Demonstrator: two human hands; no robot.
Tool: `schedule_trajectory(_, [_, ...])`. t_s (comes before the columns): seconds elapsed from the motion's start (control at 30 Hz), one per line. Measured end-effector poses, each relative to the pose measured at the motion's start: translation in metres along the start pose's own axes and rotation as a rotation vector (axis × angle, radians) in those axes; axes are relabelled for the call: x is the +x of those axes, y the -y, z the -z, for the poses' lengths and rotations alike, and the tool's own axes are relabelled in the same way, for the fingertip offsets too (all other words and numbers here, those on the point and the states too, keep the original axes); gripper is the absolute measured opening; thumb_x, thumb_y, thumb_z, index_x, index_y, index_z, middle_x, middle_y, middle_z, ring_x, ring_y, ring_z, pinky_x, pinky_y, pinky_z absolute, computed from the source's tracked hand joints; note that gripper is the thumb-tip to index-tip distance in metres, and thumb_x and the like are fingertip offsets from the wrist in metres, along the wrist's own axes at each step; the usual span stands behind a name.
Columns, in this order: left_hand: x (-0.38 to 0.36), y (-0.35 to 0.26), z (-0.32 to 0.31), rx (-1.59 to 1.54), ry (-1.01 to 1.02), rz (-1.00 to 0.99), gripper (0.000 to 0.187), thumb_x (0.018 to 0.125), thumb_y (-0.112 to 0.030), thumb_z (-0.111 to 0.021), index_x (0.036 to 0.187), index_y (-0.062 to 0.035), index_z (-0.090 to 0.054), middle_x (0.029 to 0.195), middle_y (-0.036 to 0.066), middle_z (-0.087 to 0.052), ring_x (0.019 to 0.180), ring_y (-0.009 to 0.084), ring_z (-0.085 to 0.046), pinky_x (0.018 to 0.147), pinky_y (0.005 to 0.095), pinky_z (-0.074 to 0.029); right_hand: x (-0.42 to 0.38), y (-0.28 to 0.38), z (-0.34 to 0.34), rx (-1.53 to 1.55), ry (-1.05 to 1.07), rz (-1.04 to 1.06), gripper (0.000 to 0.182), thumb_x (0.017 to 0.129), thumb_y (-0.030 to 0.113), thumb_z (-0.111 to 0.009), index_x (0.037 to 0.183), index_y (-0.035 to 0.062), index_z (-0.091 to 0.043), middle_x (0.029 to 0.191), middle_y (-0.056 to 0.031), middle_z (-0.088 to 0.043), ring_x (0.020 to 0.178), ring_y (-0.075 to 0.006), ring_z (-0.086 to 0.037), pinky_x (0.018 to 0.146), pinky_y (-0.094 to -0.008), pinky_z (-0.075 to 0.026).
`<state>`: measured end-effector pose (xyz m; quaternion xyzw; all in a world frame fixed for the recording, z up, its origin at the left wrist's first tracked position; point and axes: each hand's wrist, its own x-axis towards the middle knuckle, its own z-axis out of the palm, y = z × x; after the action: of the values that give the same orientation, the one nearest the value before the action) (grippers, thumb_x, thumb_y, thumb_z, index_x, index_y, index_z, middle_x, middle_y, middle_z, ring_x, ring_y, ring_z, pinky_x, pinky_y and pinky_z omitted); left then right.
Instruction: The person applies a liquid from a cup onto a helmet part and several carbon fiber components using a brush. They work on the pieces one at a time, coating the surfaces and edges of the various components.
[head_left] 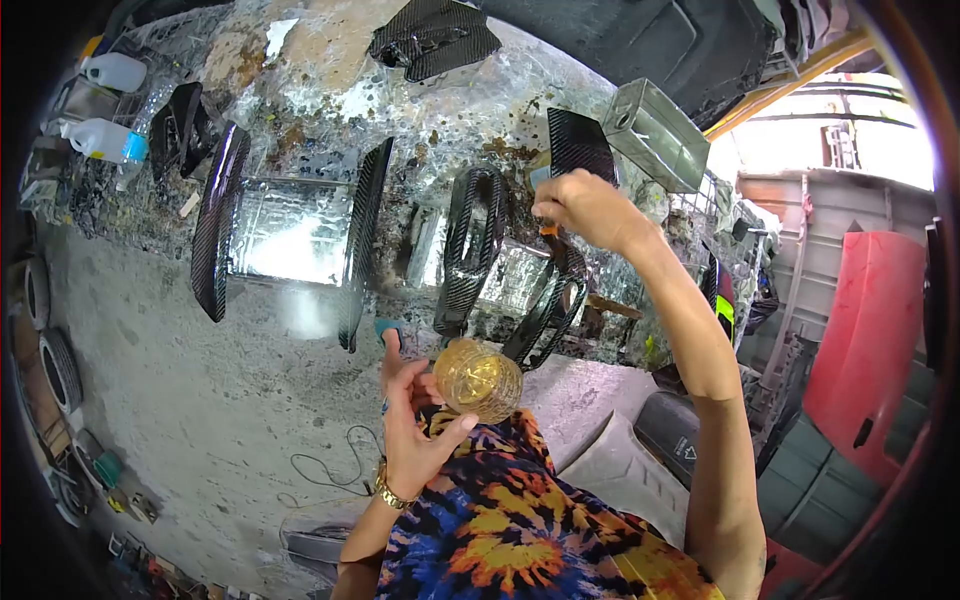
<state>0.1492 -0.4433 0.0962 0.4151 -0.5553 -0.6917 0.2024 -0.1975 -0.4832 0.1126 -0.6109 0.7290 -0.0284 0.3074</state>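
My left hand (415, 410) is wrapped around a clear cup (480, 380) holding a yellowish liquid, just off the bench's near edge. One finger points away from the cup, with a small teal patch (387, 325) at its tip. My right hand (585, 205) is closed over a paintbrush (549, 230), mostly hidden by the fingers; an orange-brown end shows beneath. Directly under it lies a glossy looped carbon-fibre part (560, 300). A similar looped carbon-fibre part (470, 240) lies to the left, and a curved carbon-fibre panel (580, 143) sits beyond the right hand.
The stained workbench (290, 100) also carries two long carbon-fibre strips (220, 220) (367, 240), a dark carbon-fibre piece (435, 40) at the back and a metal box (655, 135). White plastic bottles (105, 140) stand far left. A red panel (865, 340) leans at right.
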Motion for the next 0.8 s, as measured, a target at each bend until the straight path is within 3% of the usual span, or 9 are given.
schedule_trajectory(0.17, [0.004,-0.003,0.003,0.038,0.128,0.014,0.072,0.075,-0.025,-0.079,0.129,-0.0011,-0.037,0.105,0.009,-0.055,0.094,0.0168,-0.058,0.083,0.0314,-0.048,-0.030,0.019,0.001,-0.168,0.058,0.040,0.018,0.090,0.021,-0.056,0.095,0.0040,-0.061,0.089,-0.0129,-0.061,0.086,-0.0327,-0.061,0.073,-0.0425,-0.049])
schedule_trajectory(0.27, [0.006,-0.002,0.002,0.097,0.144,-0.022,0.071,0.074,-0.021,-0.079,0.129,-0.0009,-0.038,0.103,0.010,-0.059,0.091,0.0174,-0.060,0.081,0.0320,-0.050,-0.048,0.030,0.018,-0.095,0.085,0.026,0.019,0.090,0.021,-0.056,0.096,0.0041,-0.061,0.088,-0.0130,-0.061,0.085,-0.0328,-0.061,0.073,-0.0425,-0.049])
schedule_trajectory(0.4, [0.006,0.003,0.002,0.117,0.145,-0.044,0.071,0.073,-0.019,-0.079,0.129,-0.0010,-0.039,0.101,0.010,-0.060,0.089,0.0176,-0.061,0.080,0.0323,-0.050,-0.049,0.034,0.043,0.004,0.047,-0.026,0.018,0.090,0.019,-0.057,0.095,0.0033,-0.063,0.090,-0.0131,-0.063,0.085,-0.0315,-0.062,0.072,-0.0411,-0.048])
schedule_trajectory(0.47, [0.003,0.007,0.003,0.106,0.120,-0.032,0.074,0.070,-0.025,-0.082,0.126,0.0009,-0.042,0.102,0.013,-0.061,0.087,0.0193,-0.061,0.079,0.0318,-0.050,-0.037,0.034,0.042,0.035,-0.006,-0.034,0.018,0.089,0.020,-0.059,0.093,0.0029,-0.064,0.089,-0.0130,-0.064,0.085,-0.0311,-0.062,0.072,-0.0407,-0.048])
schedule_trajectory(0.53, [0.001,0.009,0.005,0.081,0.115,-0.016,0.074,0.070,-0.025,-0.082,0.125,0.0008,-0.042,0.102,0.012,-0.061,0.088,0.0194,-0.061,0.079,0.0318,-0.050,-0.019,0.018,0.025,-0.137,-0.026,0.153,0.017,0.088,0.019,-0.060,0.090,0.0029,-0.065,0.088,-0.0133,-0.065,0.085,-0.0314,-0.063,0.073,-0.0409,-0.049])
schedule_trajectory(0.7, [-0.006,0.013,0.011,0.019,0.119,-0.009,0.071,0.070,-0.026,-0.082,0.124,0.0002,-0.044,0.102,0.011,-0.062,0.089,0.0191,-0.061,0.080,0.0315,-0.050,0.012,0.002,-0.022,-0.356,0.183,0.049,0.014,0.084,0.019,-0.061,0.088,0.0062,-0.067,0.088,-0.0140,-0.066,0.085,-0.0322,-0.063,0.074,-0.0413,-0.051])
schedule_trajectory(0.8, [-0.007,0.012,0.013,0.002,0.148,0.018,0.070,0.070,-0.026,-0.082,0.124,-0.0005,-0.044,0.102,0.011,-0.062,0.089,0.0191,-0.061,0.079,0.0309,-0.050,0.016,-0.006,-0.032,-0.415,0.240,-0.020,0.012,0.081,0.011,-0.058,0.082,0.0027,-0.066,0.087,-0.0183,-0.066,0.087,-0.0332,-0.065,0.074,-0.0417,-0.052])
